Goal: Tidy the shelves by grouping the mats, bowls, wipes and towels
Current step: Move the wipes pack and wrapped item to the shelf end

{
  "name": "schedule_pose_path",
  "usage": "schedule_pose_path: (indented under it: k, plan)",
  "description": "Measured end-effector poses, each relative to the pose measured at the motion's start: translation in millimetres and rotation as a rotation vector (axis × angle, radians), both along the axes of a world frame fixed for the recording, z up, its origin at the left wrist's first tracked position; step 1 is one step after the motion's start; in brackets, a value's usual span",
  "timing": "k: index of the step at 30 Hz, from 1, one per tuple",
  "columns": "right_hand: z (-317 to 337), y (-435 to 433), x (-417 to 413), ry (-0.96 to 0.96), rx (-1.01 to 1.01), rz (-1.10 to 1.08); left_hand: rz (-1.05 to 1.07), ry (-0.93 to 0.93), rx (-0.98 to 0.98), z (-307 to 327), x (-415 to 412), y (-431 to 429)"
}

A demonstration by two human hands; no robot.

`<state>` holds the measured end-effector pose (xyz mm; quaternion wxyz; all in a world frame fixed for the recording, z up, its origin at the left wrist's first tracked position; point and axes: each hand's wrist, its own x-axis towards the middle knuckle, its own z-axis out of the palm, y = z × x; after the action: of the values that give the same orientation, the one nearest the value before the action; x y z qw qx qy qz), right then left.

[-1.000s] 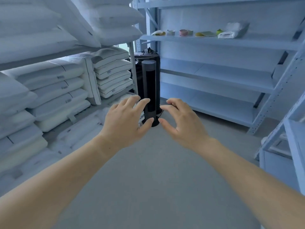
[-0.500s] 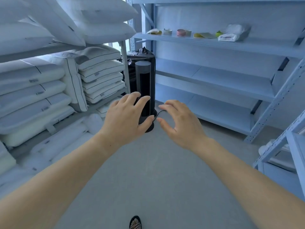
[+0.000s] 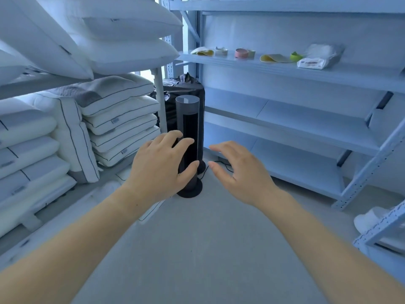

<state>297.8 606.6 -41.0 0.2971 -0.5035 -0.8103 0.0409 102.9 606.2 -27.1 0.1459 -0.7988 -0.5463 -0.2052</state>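
- The far right shelf [image 3: 355, 76] holds the task's things in a row running left to right
- The left hand [image 3: 157, 170] and right hand [image 3: 241, 172] are empty, fingers spread; the right is nearer
- The wipes pack [image 3: 311, 62] lies above, far right of it

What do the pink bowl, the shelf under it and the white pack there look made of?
Pink bowl: likely plastic or silicone, matte; even colour with no gleam, though too distant to be sure. Shelf: painted metal, smooth and pale; thin flat boards on perforated uprights. Pack: soft plastic film, slightly shiny; its surface wrinkles and sags.
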Motion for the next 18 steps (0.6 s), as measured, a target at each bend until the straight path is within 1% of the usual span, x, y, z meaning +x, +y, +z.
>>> schedule_pose_path:
  k: [4,9,14,18]
  plan:
    - [-7,43,4,-0.001,-0.018,-0.029,-0.048,-0.007,-0.010,-2,5,52]
    - [-14,97,31,-0.001,-0.028,-0.092,-0.122,-0.010,-0.033,-8,36,118]
    - [-21,169,71,0.016,-0.019,-0.158,-0.223,0.010,-0.037,-16,80,198]
    - [-20,239,117,0.057,-0.006,-0.187,-0.235,0.008,-0.029,-14,125,276]
